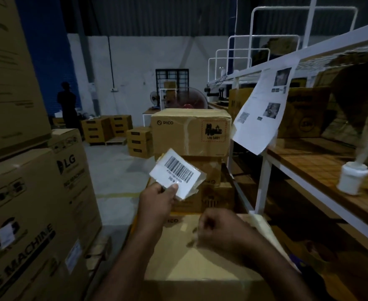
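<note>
Left hand point(157, 199) pinches barcode label point(175, 175) at its lower edge, raised in front of the stacked PICO carton point(189, 129) marked "UN 3481". Sheets behind the label, count unclear. It reads "50/9"; the digit line is blurred. Right hand point(219, 230) curled over the near PICO box point(200, 268), fingertips hidden, can't tell its grip. LG cartons point(37, 192) on the left.

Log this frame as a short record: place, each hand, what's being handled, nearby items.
place: warehouse aisle, dim light
left hand: pinches barcode labels, held up
right hand: fingers curled over near carton top; any grip unclear
ahead: stacked PICO cartons
left side: LG boxes
right side: shelf with white jar, hanging printed sheet
</note>
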The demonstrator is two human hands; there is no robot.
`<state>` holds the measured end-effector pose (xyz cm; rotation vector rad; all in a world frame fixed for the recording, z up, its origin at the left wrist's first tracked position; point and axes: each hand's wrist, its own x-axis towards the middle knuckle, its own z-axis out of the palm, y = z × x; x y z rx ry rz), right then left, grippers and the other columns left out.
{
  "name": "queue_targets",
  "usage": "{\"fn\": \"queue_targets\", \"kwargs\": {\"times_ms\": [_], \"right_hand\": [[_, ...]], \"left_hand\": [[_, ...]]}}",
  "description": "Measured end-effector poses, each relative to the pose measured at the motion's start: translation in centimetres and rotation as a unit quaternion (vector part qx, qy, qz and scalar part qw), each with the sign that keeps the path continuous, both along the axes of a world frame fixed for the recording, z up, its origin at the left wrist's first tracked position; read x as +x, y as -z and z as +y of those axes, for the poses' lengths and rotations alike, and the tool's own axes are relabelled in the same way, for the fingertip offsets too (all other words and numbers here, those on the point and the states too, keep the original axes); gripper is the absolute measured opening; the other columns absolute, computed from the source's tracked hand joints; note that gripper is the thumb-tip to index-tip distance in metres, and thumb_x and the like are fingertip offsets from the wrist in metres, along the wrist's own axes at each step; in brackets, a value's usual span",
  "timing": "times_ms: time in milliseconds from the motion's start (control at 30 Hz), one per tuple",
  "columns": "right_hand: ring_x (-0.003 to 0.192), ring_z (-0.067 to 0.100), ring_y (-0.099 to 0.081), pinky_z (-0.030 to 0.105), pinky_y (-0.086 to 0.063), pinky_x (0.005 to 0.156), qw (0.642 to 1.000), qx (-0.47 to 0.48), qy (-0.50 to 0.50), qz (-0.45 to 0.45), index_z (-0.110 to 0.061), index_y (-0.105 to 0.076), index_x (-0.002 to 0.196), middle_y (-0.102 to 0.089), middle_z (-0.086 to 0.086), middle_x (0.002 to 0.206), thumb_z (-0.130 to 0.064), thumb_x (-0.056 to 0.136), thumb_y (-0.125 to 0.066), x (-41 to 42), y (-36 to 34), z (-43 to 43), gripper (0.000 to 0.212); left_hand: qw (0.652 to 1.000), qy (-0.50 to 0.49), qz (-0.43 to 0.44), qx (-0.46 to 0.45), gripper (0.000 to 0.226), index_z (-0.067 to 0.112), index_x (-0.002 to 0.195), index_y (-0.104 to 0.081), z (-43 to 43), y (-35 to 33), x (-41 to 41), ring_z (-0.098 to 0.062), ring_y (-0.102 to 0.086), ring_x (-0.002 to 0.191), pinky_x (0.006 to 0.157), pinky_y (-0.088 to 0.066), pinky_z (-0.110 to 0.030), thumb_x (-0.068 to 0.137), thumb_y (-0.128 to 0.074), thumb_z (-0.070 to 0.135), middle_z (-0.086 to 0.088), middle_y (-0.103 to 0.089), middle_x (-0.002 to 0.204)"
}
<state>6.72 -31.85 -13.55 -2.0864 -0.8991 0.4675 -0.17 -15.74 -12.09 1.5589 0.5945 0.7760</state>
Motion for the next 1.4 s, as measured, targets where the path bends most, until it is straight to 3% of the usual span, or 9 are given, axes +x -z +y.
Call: {"fn": "queue_targets", "kwargs": {"times_ms": [100, 367, 533, 767, 900, 1000, 1200, 1300, 1400], "right_hand": [[0.077, 0.004, -0.059, 0.031, -0.052, 0.074, 0.985, -0.121, -0.035, -0.121, -0.028, -0.064, 0.080, -0.065, -0.010, 0.084, -0.046, 0.080, -0.072, -2.1, 0.2, 0.0, 0.020], [0.092, 0.022, -0.066, 0.033, -0.050, 0.071, 0.934, -0.125, 0.025, -0.334, -0.022, -0.064, 0.103, -0.071, 0.002, 0.104, -0.031, 0.091, -0.057, -0.5, 1.1, 6.6, 0.017], [0.106, 0.025, -0.055, 0.041, -0.045, 0.086, 0.899, -0.129, -0.016, -0.418, -0.020, -0.066, 0.113, -0.062, 0.005, 0.114, -0.032, 0.096, -0.052, -2.4, 1.6, 6.4, 0.025], [0.107, 0.019, -0.056, 0.038, -0.040, 0.100, 0.919, -0.169, -0.119, -0.335, -0.019, -0.068, 0.110, -0.060, -0.001, 0.119, -0.055, 0.099, -0.033, -5.7, 1.2, 1.6, 0.051], [0.146, 0.016, -0.023, 0.048, -0.010, 0.121, 0.934, -0.204, -0.141, -0.257, -0.020, -0.043, 0.143, -0.030, -0.003, 0.157, -0.057, 0.100, -0.020, -4.8, 1.0, 3.3, 0.061], [0.151, 0.014, -0.002, 0.048, -0.001, 0.121, 0.929, -0.210, -0.148, -0.264, -0.020, -0.025, 0.153, -0.010, -0.002, 0.164, -0.058, 0.100, -0.015, -4.1, 1.4, 5.0, 0.066], [0.150, 0.009, -0.003, 0.036, -0.002, 0.122, 0.931, -0.231, -0.161, -0.231, -0.023, -0.021, 0.155, -0.008, -0.007, 0.164, -0.070, 0.093, -0.016, -6.3, 0.6, 1.4, 0.078], [0.149, 0.001, -0.003, 0.034, 0.001, 0.120, 0.919, -0.273, -0.167, -0.230, -0.031, -0.022, 0.154, -0.008, -0.017, 0.163, -0.076, 0.076, -0.001, -6.7, -0.5, -1.1, 0.092], [0.149, 0.003, -0.007, 0.038, -0.002, 0.120, 0.925, -0.257, -0.128, -0.248, -0.033, -0.024, 0.153, -0.013, -0.017, 0.162, -0.068, 0.092, -0.008, -5.2, 0.1, -0.1, 0.072]], "left_hand": [[0.997, 0.001, 0.072, 0.018, 0.009, 0.017, 0.092, -0.074, 1.0, 2.5, 1.9, -0.019, -0.073, 0.079, 0.073, -0.062, -0.048, 0.090, -0.065, 0.018, -0.002, -0.076, 0.089], [0.996, 0.000, 0.090, -0.012, 0.019, 0.027, 0.073, -0.072, 2.2, 3.5, 2.9, -0.020, -0.074, 0.083, 0.081, -0.060, -0.049, 0.083, -0.060, 0.018, 0.005, -0.078, 0.090], [0.995, -0.032, 0.094, 0.023, 0.021, 0.017, 0.100, -0.074, 2.2, 3.4, 2.6, -0.018, -0.072, 0.085, 0.080, -0.060, -0.041, 0.089, -0.057, 0.018, 0.002, -0.077, 0.100], [0.990, -0.025, 0.131, 0.042, 0.034, 0.019, 0.102, -0.071, 2.0, 3.0, 2.6, -0.023, -0.071, 0.082, 0.074, -0.061, -0.048, 0.078, -0.051, 0.033, 0.001, -0.075, 0.099], [0.992, -0.018, 0.123, 0.028, 0.012, 0.022, 0.078, -0.068, 2.3, 3.0, 2.9, -0.023, -0.073, 0.079, 0.074, -0.061, -0.050, 0.083, -0.057, 0.022, 0.001, -0.076, 0.093], [0.990, -0.028, 0.136, 0.039, 0.012, 0.021, 0.073, -0.066, 2.6, 3.1, 2.9, -0.024, -0.073, 0.083, 0.079, -0.060, -0.048, 0.076, -0.057, 0.029, 0.000, -0.077, 0.094], [0.986, -0.030, 0.142, 0.085, 0.024, 0.016, 0.101, -0.072, 2.2, 3.2, 2.5, -0.020, -0.072, 0.081, 0.073, -0.061, -0.039, 0.086, -0.056, 0.026, 0.000, -0.076, 0.099], [0.989, -0.033, 0.123, 0.076, 0.015, 0.018, 0.096, -0.071, 2.6, 3.5, 2.5, -0.018, -0.072, 0.083, 0.072, -0.061, -0.036, 0.091, -0.057, 0.018, 0.000, -0.076, 0.100], [0.990, -0.030, 0.119, 0.064, 0.014, 0.020, 0.077, -0.067, 2.7, 3.5, 2.8, -0.019, -0.072, 0.080, 0.075, -0.061, -0.044, 0.088, -0.059, 0.018, 0.001, -0.077, 0.093]]}}
